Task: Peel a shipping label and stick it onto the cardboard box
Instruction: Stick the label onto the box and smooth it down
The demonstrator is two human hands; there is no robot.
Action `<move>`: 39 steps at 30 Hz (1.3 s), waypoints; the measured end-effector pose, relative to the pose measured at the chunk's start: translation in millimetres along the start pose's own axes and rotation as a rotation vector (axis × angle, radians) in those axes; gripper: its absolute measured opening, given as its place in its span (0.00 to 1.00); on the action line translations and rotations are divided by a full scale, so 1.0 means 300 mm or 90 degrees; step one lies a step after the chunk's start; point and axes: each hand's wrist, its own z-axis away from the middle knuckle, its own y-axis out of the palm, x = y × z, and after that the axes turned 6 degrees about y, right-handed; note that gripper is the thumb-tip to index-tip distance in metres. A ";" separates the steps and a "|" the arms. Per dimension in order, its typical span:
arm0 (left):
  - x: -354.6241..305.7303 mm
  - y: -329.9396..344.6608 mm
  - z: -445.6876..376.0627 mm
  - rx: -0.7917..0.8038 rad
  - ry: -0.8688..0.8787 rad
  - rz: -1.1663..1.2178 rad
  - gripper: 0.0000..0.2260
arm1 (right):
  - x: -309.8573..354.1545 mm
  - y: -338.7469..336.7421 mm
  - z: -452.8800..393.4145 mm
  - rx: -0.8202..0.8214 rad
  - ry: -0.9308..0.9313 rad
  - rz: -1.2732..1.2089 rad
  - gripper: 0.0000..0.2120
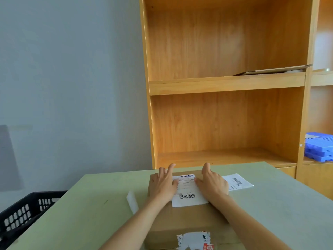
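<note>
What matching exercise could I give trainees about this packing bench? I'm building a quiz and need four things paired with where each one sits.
Things:
1. shipping label
2. spare label
3. black crate
4. blue trays

Places:
A. stacked on a shelf at far right
B. flat on the table, right of the cardboard box
C. on top of the box, between the left hand and right hand
D. beside the table's left edge, lower than its top

Pairs: 1-C, 2-B, 3-D, 4-A
</note>
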 end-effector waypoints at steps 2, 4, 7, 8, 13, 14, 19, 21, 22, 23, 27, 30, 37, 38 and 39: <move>0.015 0.008 0.001 -0.010 0.005 -0.006 0.24 | -0.012 -0.007 0.004 -0.002 -0.004 0.000 0.15; 0.029 0.015 0.001 -0.015 -0.003 0.011 0.25 | -0.024 -0.016 0.008 -0.007 -0.005 -0.005 0.14; 0.034 0.009 0.009 -0.021 -0.005 0.029 0.25 | -0.031 -0.023 0.023 0.004 -0.016 -0.023 0.17; 0.030 0.004 0.016 -0.015 -0.002 0.026 0.24 | -0.031 -0.022 0.032 0.010 -0.016 -0.029 0.21; -0.022 -0.023 0.075 0.083 0.012 -0.053 0.33 | -0.030 -0.011 0.088 0.010 -0.054 0.017 0.34; -0.027 -0.022 0.085 0.091 0.013 -0.068 0.34 | -0.031 -0.012 0.094 0.009 -0.060 0.025 0.35; -0.011 -0.029 0.103 0.088 0.021 -0.069 0.34 | -0.037 -0.035 0.112 -0.002 -0.083 0.012 0.22; 0.002 -0.037 0.110 0.074 0.033 -0.072 0.32 | -0.053 -0.049 0.116 -0.005 -0.088 0.004 0.16; 0.008 -0.040 0.114 0.066 0.040 -0.074 0.30 | -0.063 -0.054 0.118 -0.005 -0.088 0.001 0.13; 0.015 -0.042 0.118 0.060 0.046 -0.073 0.29 | -0.073 -0.057 0.119 -0.007 -0.087 -0.002 0.11; 0.031 -0.058 0.130 0.042 0.049 -0.044 0.25 | -0.095 -0.073 0.127 -0.016 -0.089 -0.013 0.08; 0.021 -0.070 0.151 0.045 0.047 -0.024 0.27 | -0.087 -0.087 0.148 -0.060 -0.126 -0.048 0.07; -0.038 -0.056 0.197 0.085 0.048 -0.056 0.36 | -0.039 -0.064 0.206 -0.049 -0.206 -0.064 0.14; -0.036 -0.056 0.198 0.084 0.048 -0.055 0.36 | -0.043 -0.062 0.206 -0.041 -0.205 -0.055 0.15; -0.033 -0.059 0.199 0.082 0.050 -0.053 0.36 | -0.047 -0.063 0.206 -0.036 -0.207 -0.047 0.15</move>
